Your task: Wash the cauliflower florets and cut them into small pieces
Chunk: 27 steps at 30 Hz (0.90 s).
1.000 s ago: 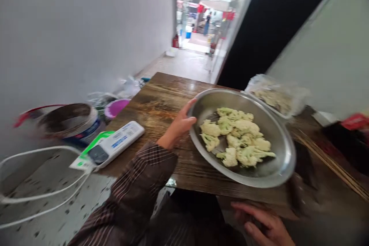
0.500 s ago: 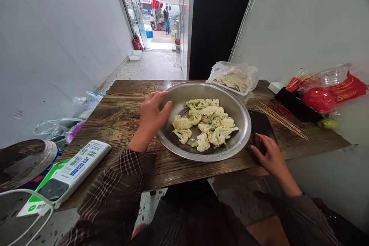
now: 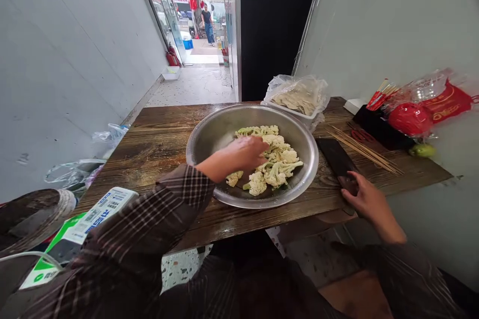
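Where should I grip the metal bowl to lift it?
I'd take the metal bowl by opposite left and right rims, coming from outside with both hands, thumbs over the lip. It is wide, round and upright, with a projecting rim; the bagged tray crowds the far side, and cauliflower lies loose inside.

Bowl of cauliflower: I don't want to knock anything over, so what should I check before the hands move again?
1. Bowl resting on the table: ok.
2. Left hand inside the rim, over the cauliflower: ok.
3. Left hand's grip on a piece: cannot tell, fingertips unclear.
4. Right hand outside the bowl: ok, by the near end of the black slab.
5. Visible gap between bowl and bag: not ok, none shows.
6. Sticks apart from the bowl: ok.
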Each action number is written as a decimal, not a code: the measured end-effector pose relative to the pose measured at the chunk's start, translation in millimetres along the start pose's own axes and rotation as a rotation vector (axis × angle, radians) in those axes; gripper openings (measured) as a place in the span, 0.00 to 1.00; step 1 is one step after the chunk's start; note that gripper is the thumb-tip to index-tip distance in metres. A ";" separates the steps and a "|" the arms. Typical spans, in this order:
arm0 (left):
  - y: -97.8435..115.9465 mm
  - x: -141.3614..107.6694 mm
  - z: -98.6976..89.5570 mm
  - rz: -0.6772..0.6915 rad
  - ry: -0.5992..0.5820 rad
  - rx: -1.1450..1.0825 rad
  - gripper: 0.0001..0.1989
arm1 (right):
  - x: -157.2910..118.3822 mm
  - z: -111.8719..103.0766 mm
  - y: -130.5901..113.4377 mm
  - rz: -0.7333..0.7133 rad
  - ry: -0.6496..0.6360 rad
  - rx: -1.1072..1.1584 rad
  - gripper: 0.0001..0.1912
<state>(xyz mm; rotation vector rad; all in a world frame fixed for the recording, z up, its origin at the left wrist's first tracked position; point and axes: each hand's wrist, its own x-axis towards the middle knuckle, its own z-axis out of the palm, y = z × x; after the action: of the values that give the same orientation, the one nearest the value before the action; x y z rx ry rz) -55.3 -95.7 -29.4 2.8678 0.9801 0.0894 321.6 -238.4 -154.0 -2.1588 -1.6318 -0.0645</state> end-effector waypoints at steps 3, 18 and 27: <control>16.9 10.2 13.4 0.039 -0.088 0.077 0.16 | -3.9 -8.3 1.2 0.165 0.012 0.246 0.30; 18.5 41.6 66.4 -0.059 -0.003 -0.248 0.09 | -2.6 -88.0 -189.6 0.069 0.472 1.334 0.05; -1.8 -11.0 3.0 -0.141 0.337 -0.601 0.07 | 28.7 -55.4 -243.0 -0.032 0.205 1.531 0.12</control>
<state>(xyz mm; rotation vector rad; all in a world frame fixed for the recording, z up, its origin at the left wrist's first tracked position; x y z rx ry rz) -64.8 -101.2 -32.9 2.2637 0.9897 0.7376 117.2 -180.5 -20.5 -0.8705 -0.9384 0.6900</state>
